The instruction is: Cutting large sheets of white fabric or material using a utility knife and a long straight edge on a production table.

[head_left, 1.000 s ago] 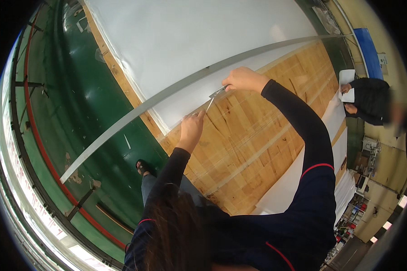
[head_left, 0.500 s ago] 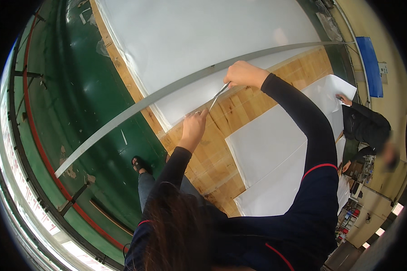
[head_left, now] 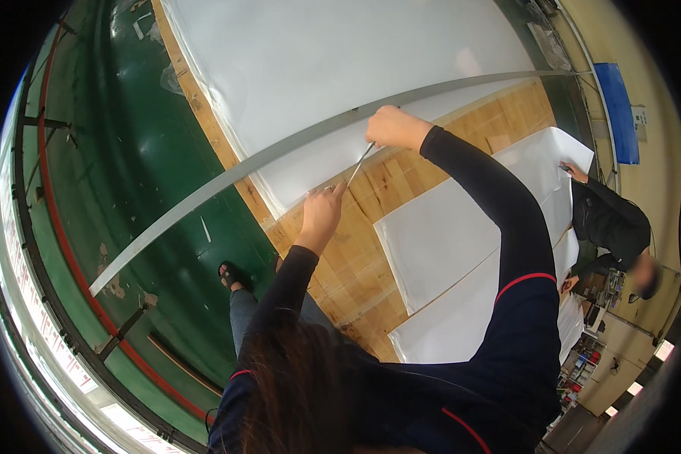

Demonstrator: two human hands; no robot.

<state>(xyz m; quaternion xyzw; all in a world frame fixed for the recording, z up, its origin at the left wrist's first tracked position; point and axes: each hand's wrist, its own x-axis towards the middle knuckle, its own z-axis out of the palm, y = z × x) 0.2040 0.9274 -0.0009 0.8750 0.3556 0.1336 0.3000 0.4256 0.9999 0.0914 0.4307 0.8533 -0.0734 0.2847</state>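
Note:
A thin, silvery tool (head_left: 362, 164), long and narrow like a blade, slants between my hands above the table's wooden edge. My right hand (head_left: 396, 127) is closed around its upper end. At its lower end the curled fingers of my left hand (head_left: 323, 212) pinch the tip. The tool's exact kind is too small to make out. Just beyond my hands lies a large white sheet (head_left: 340, 45) over the wooden table (head_left: 333, 272). A long grey metal bar (head_left: 242, 168) crosses above the sheet from left to right.
More white sheets (head_left: 439, 242) lie on the table to my right, with a seam between them. A co-worker (head_left: 613, 219) in dark clothes touches their far edge. Left of the table is green floor (head_left: 151, 151), with a red rail (head_left: 68, 250) farther out. A blue panel (head_left: 617, 113) hangs at the right.
My right hand has shifted slightly left and down with the tool, while my left hand has barely moved. The seam between the right-hand sheets looks wider and darker.

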